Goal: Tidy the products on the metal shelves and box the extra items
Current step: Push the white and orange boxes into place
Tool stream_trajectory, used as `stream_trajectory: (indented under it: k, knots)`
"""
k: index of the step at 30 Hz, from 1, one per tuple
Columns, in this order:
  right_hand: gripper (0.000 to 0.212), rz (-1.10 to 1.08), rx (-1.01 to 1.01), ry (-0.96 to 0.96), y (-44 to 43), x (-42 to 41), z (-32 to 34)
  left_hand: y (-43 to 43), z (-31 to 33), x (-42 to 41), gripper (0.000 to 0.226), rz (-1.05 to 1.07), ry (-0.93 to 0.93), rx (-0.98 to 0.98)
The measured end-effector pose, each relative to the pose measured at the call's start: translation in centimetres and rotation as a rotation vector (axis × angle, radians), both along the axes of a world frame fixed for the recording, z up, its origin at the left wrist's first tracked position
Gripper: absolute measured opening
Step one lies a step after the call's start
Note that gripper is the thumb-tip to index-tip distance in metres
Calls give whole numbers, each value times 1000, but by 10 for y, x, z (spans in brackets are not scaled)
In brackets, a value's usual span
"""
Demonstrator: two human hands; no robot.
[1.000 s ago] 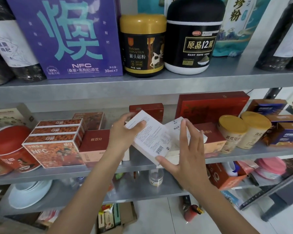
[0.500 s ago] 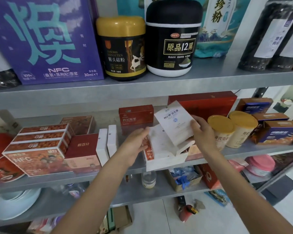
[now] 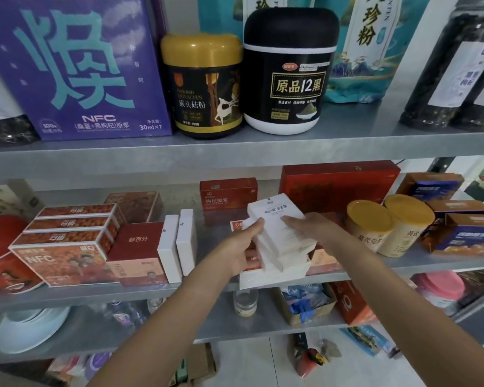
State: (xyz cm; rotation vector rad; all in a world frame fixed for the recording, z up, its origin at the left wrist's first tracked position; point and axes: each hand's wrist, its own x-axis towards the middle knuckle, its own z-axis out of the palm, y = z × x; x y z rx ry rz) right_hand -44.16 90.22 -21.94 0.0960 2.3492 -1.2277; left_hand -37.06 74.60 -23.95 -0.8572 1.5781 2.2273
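A small stack of white boxes (image 3: 277,233) lies on the middle metal shelf (image 3: 151,293), on top of a flat white and orange box (image 3: 271,275). My left hand (image 3: 239,250) grips the stack's left edge, thumb on top. From the right, my right hand (image 3: 310,229) lies on the top white box with its fingers flat on the printed face. Left of the stack, two more white boxes (image 3: 179,243) stand upright on edge beside a dark red box (image 3: 137,252).
Orange NFC boxes (image 3: 65,247) fill the shelf's left; yellow-lidded tubs (image 3: 389,227), blue boxes (image 3: 464,233) and a big red box (image 3: 338,185) its right. Jars (image 3: 288,76) and a purple box (image 3: 78,68) stand on the upper shelf. The lower shelf holds a white bowl (image 3: 28,328) and a carton (image 3: 305,305).
The white box that my right hand held tilted up now lies flat on the stack. My left hand has moved to the stack's left edge. The view has shifted slightly.
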Motion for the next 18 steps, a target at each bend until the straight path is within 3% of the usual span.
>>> stream_trajectory:
  k: [4,9,14,18]
  knots:
    - [26,14,-133,-11,-12,12,-7,7,-2,0,40,1,-4,-3]
    - [26,50,-289,-77,-4,15,-1,11,4,3,43,-12,38,-36]
    - [86,97,-507,109,-2,23,-14,6,11,6,63,25,341,-211]
    - [103,202,-461,228,-3,23,-23,-8,3,9,91,-99,480,-416]
